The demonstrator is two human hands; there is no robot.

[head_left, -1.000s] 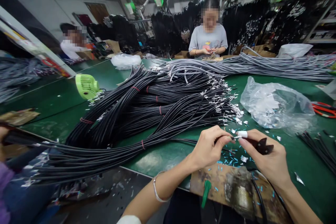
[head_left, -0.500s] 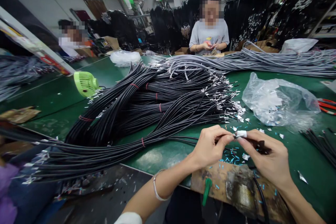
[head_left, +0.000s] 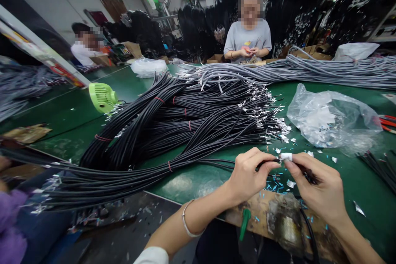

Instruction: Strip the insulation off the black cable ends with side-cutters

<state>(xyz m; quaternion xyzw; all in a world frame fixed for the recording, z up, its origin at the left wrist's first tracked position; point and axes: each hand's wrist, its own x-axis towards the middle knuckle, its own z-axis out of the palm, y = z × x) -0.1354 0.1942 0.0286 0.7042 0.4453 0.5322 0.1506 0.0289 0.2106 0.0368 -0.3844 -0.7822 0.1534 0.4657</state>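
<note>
My left hand (head_left: 252,171) pinches the end of a black cable near the middle right of the view. Facing it, my right hand (head_left: 320,183) is closed with thumb and forefinger on a small white wrapping (head_left: 286,156) at that cable end. Something dark shows under my right fingers, too hidden to name. Left of my hands lies a big pile of black cables (head_left: 210,128), tied in bundles with red bands, white stripped ends to the right. Below my hands is a wooden board (head_left: 262,210) with a worn metal block (head_left: 286,218) and a green handle (head_left: 245,223).
Blue and white scraps (head_left: 274,183) litter the green table (head_left: 185,181). A clear plastic bag (head_left: 334,119) lies at the right, beside red-handled tools (head_left: 388,123). Grey cables (head_left: 278,72) stretch across the back. A green fan (head_left: 102,97) stands left; a co-worker (head_left: 247,41) sits opposite.
My hands stay at nearly the same place, both still pinching at the cable end. The whole view has shifted slightly.
</note>
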